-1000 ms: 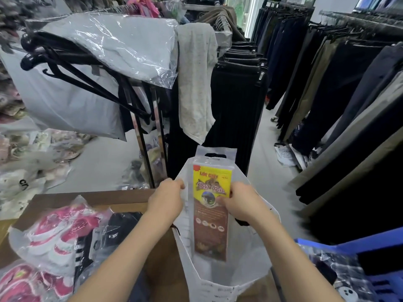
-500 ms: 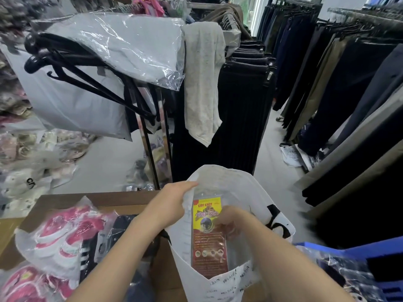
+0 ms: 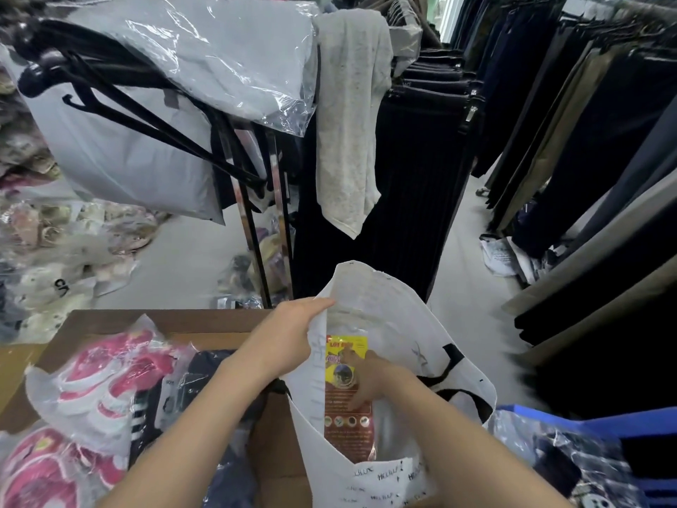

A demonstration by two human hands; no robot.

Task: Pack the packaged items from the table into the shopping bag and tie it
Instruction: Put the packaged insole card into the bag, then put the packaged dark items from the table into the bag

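Shopping bag (image 3: 395, 317) hangs at the table (image 3: 121, 319) edge, rim pinched by left hand (image 3: 289, 339). Right hand (image 3: 370, 375) inside, fingers closed on yellow-and-brown packet (image 3: 344, 430). Best: keep mouth wide, seat packet flat at bottom. Pink-and-white packages (image 3: 99, 383) wait on table.

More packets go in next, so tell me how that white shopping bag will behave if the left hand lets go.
The shopping bag is thin and creased, so its mouth would probably slump shut. The left hand alone holds its rim up. It looks light, with only the flat packet inside, so it may tip.
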